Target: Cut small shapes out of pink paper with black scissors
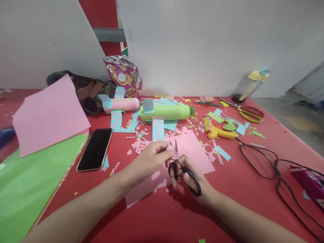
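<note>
Red worktop (227, 202), scraps all over. Big green sheet (30, 182) near left, pink sheet (48, 114) over it. Green paper-tube plane (164, 112) far centre, phone (95, 149) left of centre, yellow glue gun (217, 131) right. Right hand (194, 179) fingers thru black scissors (183, 168), blades apart, pointing up. Left hand (149, 158) pinched on small pink cutout (174, 152), at blades, centre, above worktop.

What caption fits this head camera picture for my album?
Left hand holds a small pink paper piece while right hand snips it with black scissors above a scrap-strewn red table.
</note>
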